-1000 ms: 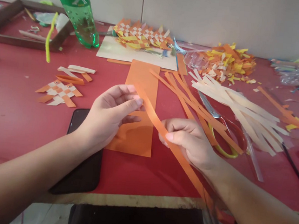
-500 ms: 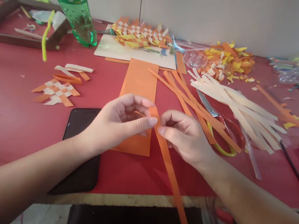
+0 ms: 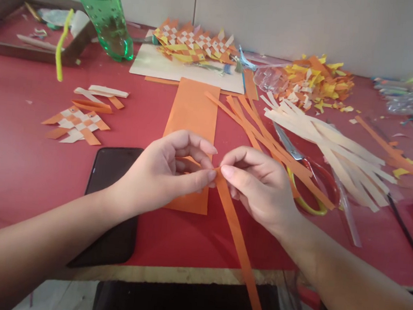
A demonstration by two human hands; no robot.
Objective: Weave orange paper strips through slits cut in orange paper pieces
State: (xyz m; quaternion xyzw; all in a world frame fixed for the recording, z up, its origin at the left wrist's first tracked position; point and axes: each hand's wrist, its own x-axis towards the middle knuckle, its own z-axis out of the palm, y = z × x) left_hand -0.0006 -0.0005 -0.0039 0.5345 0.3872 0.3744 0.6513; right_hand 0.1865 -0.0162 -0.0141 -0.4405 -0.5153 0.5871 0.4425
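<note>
A long orange paper strip [image 3: 237,236] hangs from between my hands, its lower end reaching down past the table edge. My left hand [image 3: 181,165] pinches the strip's upper end between thumb and fingers. Close beside it, my right hand [image 3: 256,184] grips the same end with thumb and forefinger. The top of the strip looks bent over at the fingertips, though the fingers hide part of it. Beneath my left hand lies a wide orange paper sheet [image 3: 196,107], and a black phone [image 3: 114,165] is under my left wrist.
Orange strips [image 3: 253,125], cream strips [image 3: 325,137] and scissors [image 3: 288,142] lie to the right. A woven paper fish [image 3: 78,123] sits left. Behind are a green bottle [image 3: 105,23], more woven fish [image 3: 195,42], a scrap pile [image 3: 316,80] and a wooden frame [image 3: 37,53].
The strip's upper end, upright between my fingers before, is now bent over. My right thumb and forefinger have moved up and left onto it, closer to my left fingertips.
</note>
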